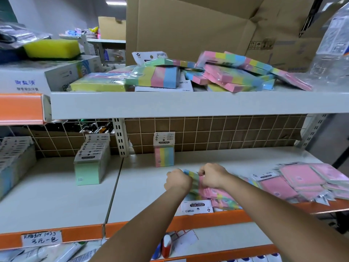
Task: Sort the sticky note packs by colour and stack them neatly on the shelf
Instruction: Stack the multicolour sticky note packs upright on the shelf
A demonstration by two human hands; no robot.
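Together, left hand (178, 179) and right hand (212, 175) grip a rainbow sticky-note pack (192, 178) above the shelf (143, 190).

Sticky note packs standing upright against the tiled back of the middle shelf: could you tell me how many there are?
1: the multicolour pack stands alone, behind both hands. Others may be hidden.

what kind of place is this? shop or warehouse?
Likely a small shop's stock area. Metal retail shelving with orange price strips, a handwritten price label on one strip, retail-packed sticky note packs heaped above, and big cardboard cartons behind.
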